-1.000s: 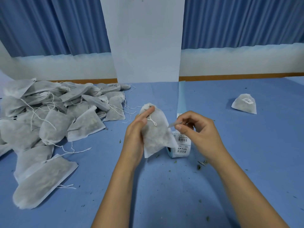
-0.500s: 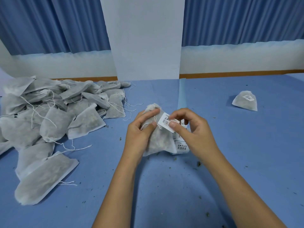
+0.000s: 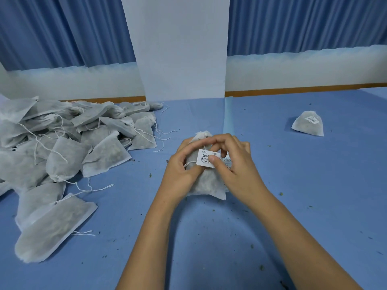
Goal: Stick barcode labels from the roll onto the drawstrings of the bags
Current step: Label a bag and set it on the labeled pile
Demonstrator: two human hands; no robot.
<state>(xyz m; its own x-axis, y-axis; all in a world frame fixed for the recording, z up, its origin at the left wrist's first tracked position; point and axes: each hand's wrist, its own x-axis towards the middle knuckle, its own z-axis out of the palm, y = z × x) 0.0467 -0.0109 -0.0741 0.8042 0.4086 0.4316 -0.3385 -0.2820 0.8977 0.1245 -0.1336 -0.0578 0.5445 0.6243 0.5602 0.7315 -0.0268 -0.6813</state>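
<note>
I see my left hand (image 3: 182, 168) with fingers curled round 1 bag (image 3: 207, 183), upright at mid-bench (image 3: 314, 185). My right hand (image 3: 236, 172) pinches a barcode label (image 3: 206, 159) at its drawstring (image 3: 189, 163). The label roll (image 3: 227, 162) sits just behind the bag.

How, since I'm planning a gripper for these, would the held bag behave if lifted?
Probably floppy: the bag bulges softly in the left hand while the right hand pinches a barcode label. Likely light: thin fabric, loose dried fill. Unlikely to roll; the labelled bag sits slumped, wide-based.
</note>
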